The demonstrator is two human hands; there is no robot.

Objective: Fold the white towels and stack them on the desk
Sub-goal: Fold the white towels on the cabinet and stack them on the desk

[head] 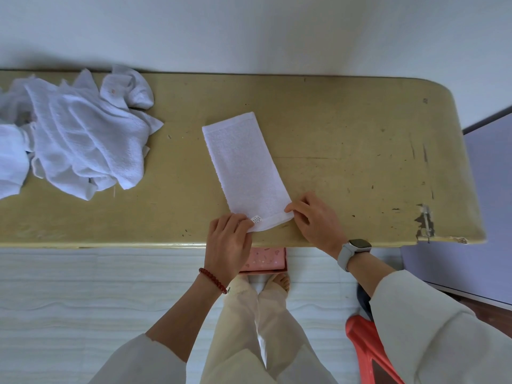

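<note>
Now one white towel lies flat on the desk, already folded into a long strip. It is a little tilted, and its near end sits close to the desk's front edge. The left hand pinches the near left corner of the towel, right beside a small tag. The right hand pinches the near right corner, with the fingers curled onto the hem. It looks like both hands are ready to lift this end and fold it over to the far end.

Far to the left of the towel, a pile of crumpled towels waits on the desk, not folded yet. No neat stack can be seen anywhere on the desk. So the job seems to be near its start: one towel is partly folded, and the whole pile is left to do.

Below the desk's front edge, a pink box sits on the floor by the person's feet.
</note>
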